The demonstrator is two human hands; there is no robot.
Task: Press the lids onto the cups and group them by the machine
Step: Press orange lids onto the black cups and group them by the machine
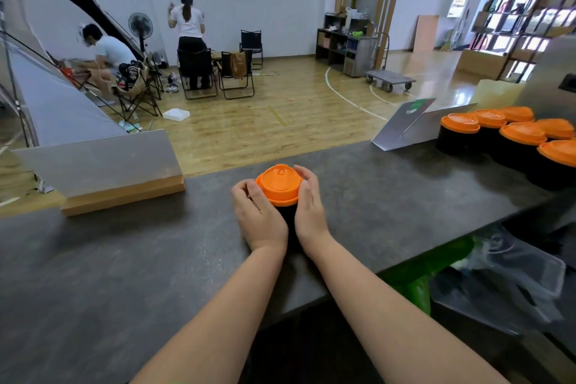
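A black cup (288, 217) with an orange lid (278, 184) stands on the dark grey counter (156, 259), in the middle of the view. My left hand (258, 218) grips its left side, fingers curled at the lid's rim. My right hand (310, 209) wraps its right side, fingers curved over the lid's far edge. Most of the cup is hidden between my hands. Several black cups with orange lids (523, 134) stand grouped at the far right, beside a grey machine (548, 72).
A wood-based sign stand (121, 193) sits at the counter's far left, and a folded grey card stand (405, 125) at the far right. Below the counter's right edge lie a green bag (417, 277) and clear plastic containers (514, 274). People and folding chairs are across the room.
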